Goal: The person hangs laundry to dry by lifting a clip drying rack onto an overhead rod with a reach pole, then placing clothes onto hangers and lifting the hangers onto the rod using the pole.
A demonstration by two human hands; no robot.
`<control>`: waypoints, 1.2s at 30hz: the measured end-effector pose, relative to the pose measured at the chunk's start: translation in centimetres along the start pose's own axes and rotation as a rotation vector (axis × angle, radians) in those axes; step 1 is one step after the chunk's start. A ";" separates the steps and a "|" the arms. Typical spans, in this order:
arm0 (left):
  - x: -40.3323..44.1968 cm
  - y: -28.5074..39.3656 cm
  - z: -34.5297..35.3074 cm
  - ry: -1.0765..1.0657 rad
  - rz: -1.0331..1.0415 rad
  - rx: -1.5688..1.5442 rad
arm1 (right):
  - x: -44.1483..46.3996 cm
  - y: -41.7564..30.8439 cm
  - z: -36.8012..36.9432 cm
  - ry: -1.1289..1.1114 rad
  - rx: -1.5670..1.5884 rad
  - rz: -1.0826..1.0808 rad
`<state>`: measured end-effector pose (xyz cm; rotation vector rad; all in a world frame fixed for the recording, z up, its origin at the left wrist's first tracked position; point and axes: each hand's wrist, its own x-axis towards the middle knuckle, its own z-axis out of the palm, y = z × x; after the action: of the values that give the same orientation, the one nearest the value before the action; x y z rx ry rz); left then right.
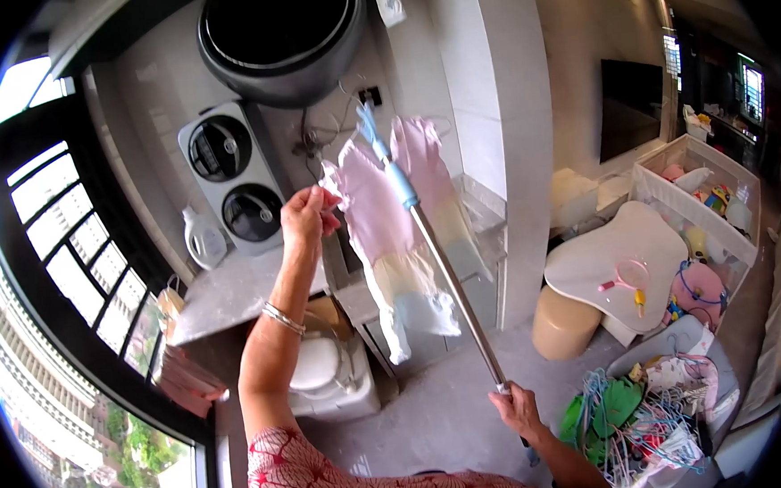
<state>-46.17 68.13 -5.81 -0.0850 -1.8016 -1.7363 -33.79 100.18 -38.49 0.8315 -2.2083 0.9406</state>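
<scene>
My right hand (pixel 517 411) is wrapped round the lower end of a metal clothes pole (pixel 451 280), which slants up and away from me. At its top, a light blue forked head (pixel 371 133) stands in front of a small garment (pixel 377 236), pink shading to pale yellow and pale blue. The garment hangs spread out; how it is held up is unclear. My left hand (pixel 306 215) is closed in a pinch at its left upper edge, with the fingertips on the ruffled cloth.
A two-drum machine (pixel 239 177) and a white detergent bottle (pixel 202 240) stand on the counter (pixel 224 294), below a round dark wall unit (pixel 287 80). At right are a white table (pixel 624 261), a beige stool (pixel 561 323) and a bin of tangled hangers (pixel 660 406). Windows (pixel 78 254) line the left.
</scene>
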 end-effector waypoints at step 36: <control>6.5 3.9 20.8 -0.481 0.117 -0.324 | 31.1 2.1 -9.5 0.063 0.599 0.121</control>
<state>-57.65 85.35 2.02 -0.7847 -1.7635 -2.0258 -52.26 99.03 -11.71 0.9101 -1.9526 1.7083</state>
